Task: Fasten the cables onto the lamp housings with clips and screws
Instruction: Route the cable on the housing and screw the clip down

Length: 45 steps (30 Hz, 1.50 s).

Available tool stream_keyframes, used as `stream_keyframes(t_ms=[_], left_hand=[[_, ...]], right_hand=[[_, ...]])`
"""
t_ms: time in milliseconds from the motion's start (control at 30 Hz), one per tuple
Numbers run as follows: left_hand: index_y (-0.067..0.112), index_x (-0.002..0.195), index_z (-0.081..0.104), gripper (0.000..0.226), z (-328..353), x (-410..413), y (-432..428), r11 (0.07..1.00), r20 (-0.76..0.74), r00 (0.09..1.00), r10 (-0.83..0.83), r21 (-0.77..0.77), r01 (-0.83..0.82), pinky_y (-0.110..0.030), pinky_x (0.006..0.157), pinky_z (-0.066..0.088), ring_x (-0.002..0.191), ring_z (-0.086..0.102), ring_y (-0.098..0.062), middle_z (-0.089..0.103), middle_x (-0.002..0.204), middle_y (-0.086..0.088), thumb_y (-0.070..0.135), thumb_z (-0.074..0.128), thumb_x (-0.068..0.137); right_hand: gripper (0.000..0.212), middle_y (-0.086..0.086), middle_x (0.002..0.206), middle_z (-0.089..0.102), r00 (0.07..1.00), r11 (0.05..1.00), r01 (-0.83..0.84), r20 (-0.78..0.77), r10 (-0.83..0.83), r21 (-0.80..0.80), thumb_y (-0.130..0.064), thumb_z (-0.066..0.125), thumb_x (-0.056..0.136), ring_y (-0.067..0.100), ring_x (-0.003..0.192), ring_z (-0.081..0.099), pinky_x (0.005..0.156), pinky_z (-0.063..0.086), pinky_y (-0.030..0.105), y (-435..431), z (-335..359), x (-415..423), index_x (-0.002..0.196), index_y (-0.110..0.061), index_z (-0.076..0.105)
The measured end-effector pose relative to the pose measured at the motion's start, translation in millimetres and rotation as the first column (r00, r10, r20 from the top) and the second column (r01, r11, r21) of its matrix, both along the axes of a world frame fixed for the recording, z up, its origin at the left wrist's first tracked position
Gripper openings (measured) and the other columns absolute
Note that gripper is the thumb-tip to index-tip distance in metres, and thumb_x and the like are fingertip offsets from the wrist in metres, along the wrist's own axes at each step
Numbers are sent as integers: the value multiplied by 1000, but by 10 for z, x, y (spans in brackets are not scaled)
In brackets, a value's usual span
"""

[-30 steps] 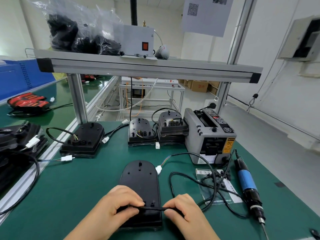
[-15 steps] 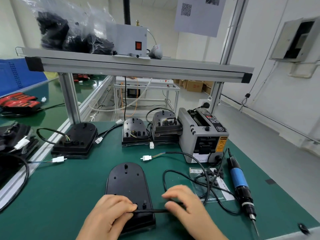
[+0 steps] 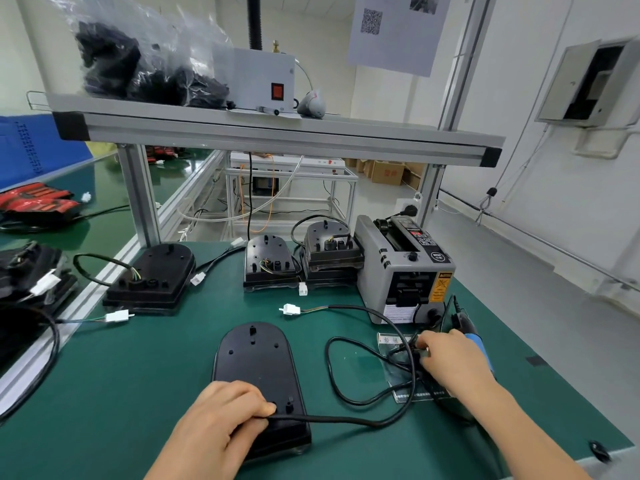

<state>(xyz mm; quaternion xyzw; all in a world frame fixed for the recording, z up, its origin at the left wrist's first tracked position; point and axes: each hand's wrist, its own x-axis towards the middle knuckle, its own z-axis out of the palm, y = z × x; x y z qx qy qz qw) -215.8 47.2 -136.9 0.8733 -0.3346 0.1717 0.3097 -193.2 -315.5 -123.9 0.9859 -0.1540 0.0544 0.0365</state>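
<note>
**A:** Why does the left hand (image 3: 221, 422) sit on the near end of the lamp housing (image 3: 256, 365)?

**B:** It pinches the cable (image 3: 346, 419) between thumb and forefinger, right against the housing's near edge. That is beside two small posts (my guess is a clip belongs there). Held like that, the cable keeps its line while the other hand is busy.

**A:** And the rest of the cable?

**B:** It runs off to the right over the green table (image 3: 138, 393) and loops back. It ends in a white plug (image 3: 290, 309) lying loose beyond the housing's far end.

**A:** What is the right hand (image 3: 450, 358) after?

**B:** It reaches down onto a clear packet (image 3: 389, 340) just in front of the tape dispenser (image 3: 398, 268), fingers bent toward some small black pieces (image 3: 405, 349). I cannot tell whether it has hold of one.

**A:** The screwdriver (image 3: 476, 341)?

**B:** It lies just behind that hand, partly hidden, and nothing shows the hand gripping it. It seems sensibly placed, since clip and driver both sit within the same hand's reach.

**A:** So how far along?

**B:** I see no clip on this housing yet, so fastening looks barely begun.
</note>
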Motion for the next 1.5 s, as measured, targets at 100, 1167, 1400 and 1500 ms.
stream_keyframes(t_ms=[100,1167,1400,1500], left_hand=[[40,84,64,33,-15,-6,6,1000,-63,998,1,-5,-1,-23,66,51,92,47,7,57,92,34,14,81,73],[36,95,64,12,145,-118,-86,997,-204,977,68,-23,-74,-7,86,32,103,38,10,53,97,29,43,55,91],[30,90,72,9,136,-98,-102,994,-130,989,76,-68,-85,-15,83,37,99,39,4,49,89,26,33,66,85],[27,86,73,7,110,-105,-126,988,-116,989,90,-118,-103,-12,80,37,96,42,4,55,84,25,24,72,81]], right_hand=[[30,-6,109,66,999,999,-41,-31,40,-34,-26,49,90,18,107,50,78,46,29,-21,-25,25,117,-33,60],[22,10,79,74,970,-26,-202,203,131,979,7,50,91,10,62,64,60,51,20,1428,288,-433,102,-6,63],[19,-4,71,70,961,71,-250,238,143,966,-4,72,79,5,64,60,63,48,18,1640,185,-514,79,-22,75],[25,-9,77,66,943,207,-322,293,159,924,-10,77,76,3,70,59,69,47,17,1697,148,-557,76,-35,74]])
